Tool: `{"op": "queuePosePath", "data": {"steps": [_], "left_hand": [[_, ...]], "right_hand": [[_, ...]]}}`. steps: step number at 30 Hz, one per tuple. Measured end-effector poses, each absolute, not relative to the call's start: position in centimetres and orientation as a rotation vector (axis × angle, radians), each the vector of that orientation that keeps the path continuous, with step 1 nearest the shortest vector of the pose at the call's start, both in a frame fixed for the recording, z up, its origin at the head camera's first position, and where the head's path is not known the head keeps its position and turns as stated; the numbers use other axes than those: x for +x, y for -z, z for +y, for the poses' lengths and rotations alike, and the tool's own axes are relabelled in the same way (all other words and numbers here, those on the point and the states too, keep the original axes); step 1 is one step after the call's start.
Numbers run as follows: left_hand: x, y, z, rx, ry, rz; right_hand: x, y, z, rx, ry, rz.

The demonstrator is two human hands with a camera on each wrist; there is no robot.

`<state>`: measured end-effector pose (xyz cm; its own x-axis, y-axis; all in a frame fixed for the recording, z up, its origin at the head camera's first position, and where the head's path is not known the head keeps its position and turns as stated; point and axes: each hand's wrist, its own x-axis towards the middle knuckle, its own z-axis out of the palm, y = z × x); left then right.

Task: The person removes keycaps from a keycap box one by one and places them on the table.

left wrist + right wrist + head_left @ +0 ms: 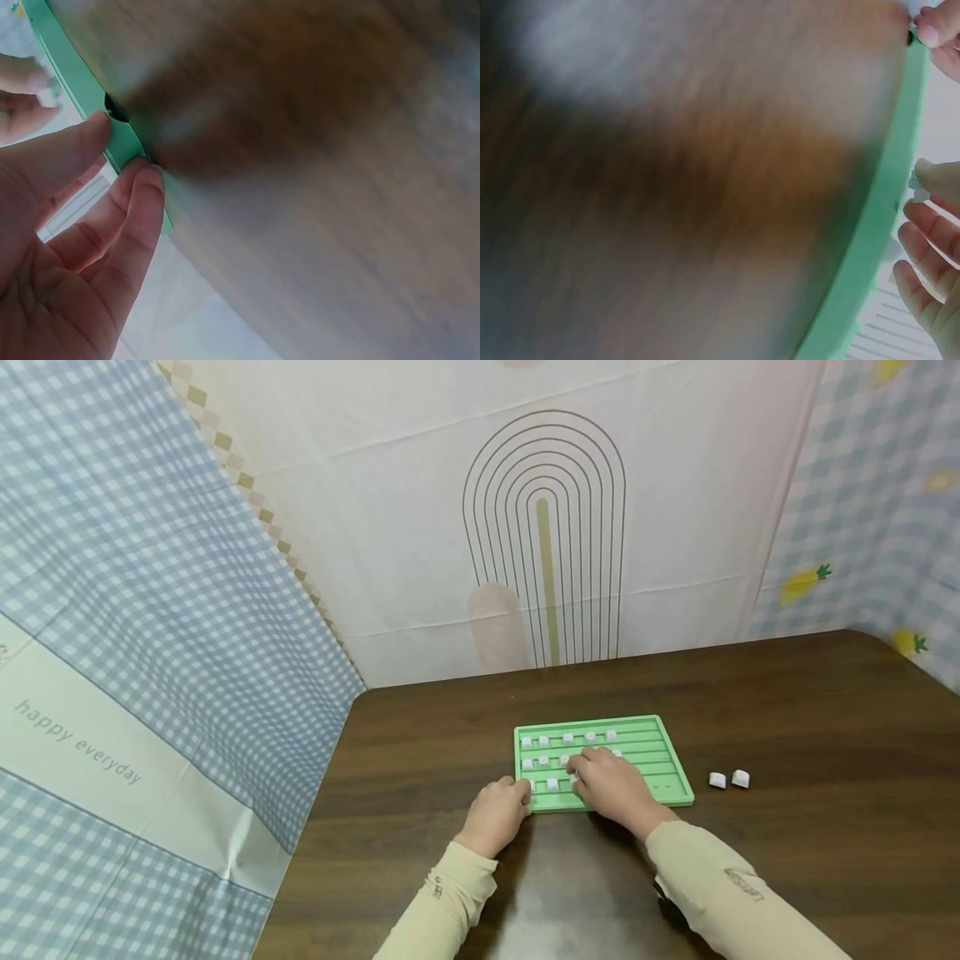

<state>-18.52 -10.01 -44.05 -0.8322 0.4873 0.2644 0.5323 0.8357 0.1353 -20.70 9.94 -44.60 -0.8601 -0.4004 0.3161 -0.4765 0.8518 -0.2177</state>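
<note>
A light green board [678, 777] with raised rows lies on the table, and several white keycaps [567, 738] sit along its rows. At the board's near left corner, my left hand [495, 817] grips the edge. The left wrist view shows that thumb and the fingertips [150, 176] against the green rim. My right hand [615, 787] is over the front row, pinching a white keycap [919, 193] between thumb and forefinger, close to the board. Its other fingers are spread apart, and the hand hides part of the middle and front rows.
Two loose white keycaps [740, 778] lie on the dark wooden table [817, 718] to the right of the board. A printed cloth [405, 527] hangs behind the table, and a blue checked curtain [225, 635] hangs along the left side.
</note>
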Motion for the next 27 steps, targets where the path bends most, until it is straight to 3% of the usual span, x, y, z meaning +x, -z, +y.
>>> {"op": "queuePosePath", "data": {"steps": [9,16,27], "left_hand": [[-18.8,44.3,-10.0,-0.795,0.304,-2.798],[-18.8,44.4,-10.0,-0.775,0.331,-2.808],[-18.9,44.3,-10.0,-0.774,0.347,-2.815]], "right_hand": [[-19.7,42.0,20.5,0.353,-0.474,-2.825],[-17.8,42.9,29.2,0.100,-0.537,-2.990],[-17.0,45.1,30.6,0.087,-0.518,-3.104]]}}
